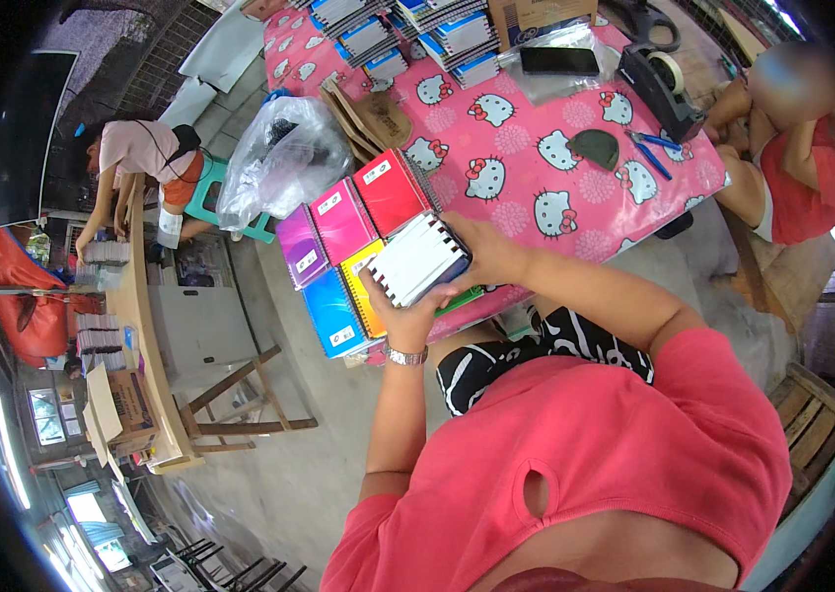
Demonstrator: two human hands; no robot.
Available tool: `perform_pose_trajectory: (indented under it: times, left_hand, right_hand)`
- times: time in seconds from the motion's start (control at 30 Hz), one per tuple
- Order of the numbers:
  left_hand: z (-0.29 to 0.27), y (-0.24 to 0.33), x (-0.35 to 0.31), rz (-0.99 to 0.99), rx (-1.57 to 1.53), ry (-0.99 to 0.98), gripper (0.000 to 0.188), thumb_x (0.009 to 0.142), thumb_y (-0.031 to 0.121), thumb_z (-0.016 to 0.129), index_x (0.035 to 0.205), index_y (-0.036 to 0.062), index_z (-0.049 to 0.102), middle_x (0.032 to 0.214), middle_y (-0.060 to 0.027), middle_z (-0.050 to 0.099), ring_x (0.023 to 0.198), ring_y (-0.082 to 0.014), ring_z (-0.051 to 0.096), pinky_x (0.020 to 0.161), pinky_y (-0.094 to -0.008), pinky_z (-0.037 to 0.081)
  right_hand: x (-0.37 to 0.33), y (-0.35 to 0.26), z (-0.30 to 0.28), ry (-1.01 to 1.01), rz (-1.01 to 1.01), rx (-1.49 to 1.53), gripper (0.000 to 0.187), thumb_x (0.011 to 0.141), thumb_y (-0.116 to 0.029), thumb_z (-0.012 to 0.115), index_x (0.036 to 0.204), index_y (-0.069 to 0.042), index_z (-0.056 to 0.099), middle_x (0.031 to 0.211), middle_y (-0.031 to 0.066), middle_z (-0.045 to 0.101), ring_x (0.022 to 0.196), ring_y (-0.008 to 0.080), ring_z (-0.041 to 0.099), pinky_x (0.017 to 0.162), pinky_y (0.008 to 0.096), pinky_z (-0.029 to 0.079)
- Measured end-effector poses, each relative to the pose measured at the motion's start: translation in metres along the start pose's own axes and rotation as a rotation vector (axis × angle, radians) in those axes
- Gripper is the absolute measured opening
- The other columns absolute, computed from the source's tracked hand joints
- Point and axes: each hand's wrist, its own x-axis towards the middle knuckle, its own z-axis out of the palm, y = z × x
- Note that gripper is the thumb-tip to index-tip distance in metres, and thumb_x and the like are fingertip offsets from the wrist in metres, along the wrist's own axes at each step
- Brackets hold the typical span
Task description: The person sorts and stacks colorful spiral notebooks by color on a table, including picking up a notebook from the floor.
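Between my left hand (403, 314) and my right hand (484, 252) sits a thick stack of small spiral notebooks (419, 259). Its white page edges and dark binding loops face up, and a dark blue cover shows at one side. My left fingers wrap the near left side, while the right hand grips the right side. Beneath and around the stack, spiral notebooks lie in rows at the table's left corner: a red one (390, 192), a magenta one (342, 219), a purple one (299, 242), a yellow one (361, 266) and a blue one (331, 308). A green one peeks out beside my right wrist.
The pink table (506, 183) also carries notebook piles (457, 39), a phone (559, 61), a tape dispenser (662, 94), blue-handled pliers (652, 155) and brown cardboard (368, 118). A plastic bag (284, 163) stands left of it. One person sits right; another bends over a bench (146, 345).
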Motion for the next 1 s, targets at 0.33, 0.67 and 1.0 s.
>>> perform_pose_trajectory:
  times: [0.33,0.67,1.0]
  left_hand:
    - [-0.003,0.033,0.025,0.102,-0.073,0.078,0.088,0.056,0.012,0.088,0.127,-0.0041,0.039,0.118,-0.0129,0.052,0.107,-0.0209,0.052,0.09,-0.0326,0.044]
    - [0.035,0.088,0.12,-0.193,-0.494,0.07,0.058,0.085,0.043,0.062,0.122,0.0011,0.046,0.118,-0.0138,0.056,0.101,-0.025,0.059,0.083,-0.0402,0.051]
    - [-0.026,0.119,0.097,-0.097,-0.383,0.074,0.083,0.09,0.059,0.04,0.145,0.0094,0.002,0.146,-0.0272,0.016,0.135,-0.0372,0.022,0.109,-0.0467,0.022]
  right_hand:
    - [0.017,-0.03,-0.005,0.03,0.078,0.082,0.099,0.052,-0.042,0.086,0.128,-0.002,0.038,0.113,0.02,0.057,0.106,0.0308,0.057,0.089,0.0392,0.044]
    - [0.05,-0.052,0.016,0.443,0.419,0.871,0.051,0.076,-0.028,0.075,0.113,-0.001,0.051,0.099,0.0066,0.061,0.089,0.0136,0.057,0.08,0.0288,0.046]
    - [0.155,0.078,-0.023,0.899,0.764,0.78,0.042,0.071,-0.039,0.077,0.085,-0.003,0.058,0.072,0.0058,0.058,0.059,0.0134,0.052,0.051,0.0286,0.04]
